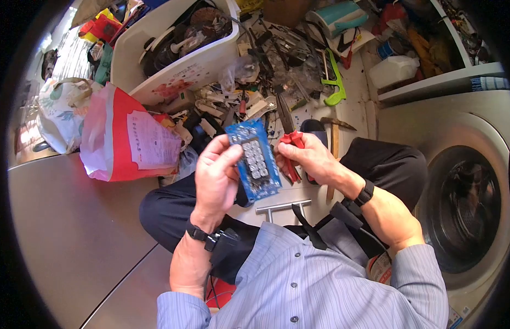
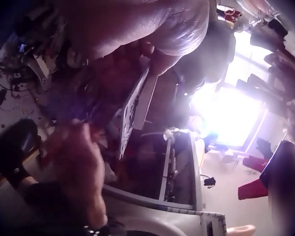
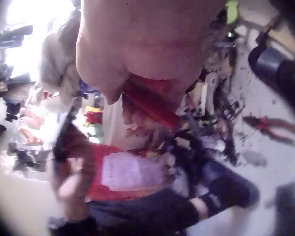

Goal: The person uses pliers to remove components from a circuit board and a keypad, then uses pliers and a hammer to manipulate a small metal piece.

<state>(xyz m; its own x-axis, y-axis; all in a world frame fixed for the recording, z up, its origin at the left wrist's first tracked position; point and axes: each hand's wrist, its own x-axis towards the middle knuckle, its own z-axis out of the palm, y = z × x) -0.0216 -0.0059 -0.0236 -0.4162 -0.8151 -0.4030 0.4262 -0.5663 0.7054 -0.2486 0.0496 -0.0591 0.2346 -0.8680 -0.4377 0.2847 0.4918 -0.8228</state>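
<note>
Blue circuit board lies between the left hand's thumb and fingers.

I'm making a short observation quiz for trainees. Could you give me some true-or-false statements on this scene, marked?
1. The left hand holds a blue board. True.
2. The right hand grips a hammer. False: it grips red-handled pliers; the hammer lies on the floor.
3. The pliers are clamped on the board. False: their tips point away, clear of it.
4. A washing machine stands on the person's right. True.
5. The red bag is on the person's right. False: it is on the left.
6. A bright green tool lies beyond the hands. True.
</note>
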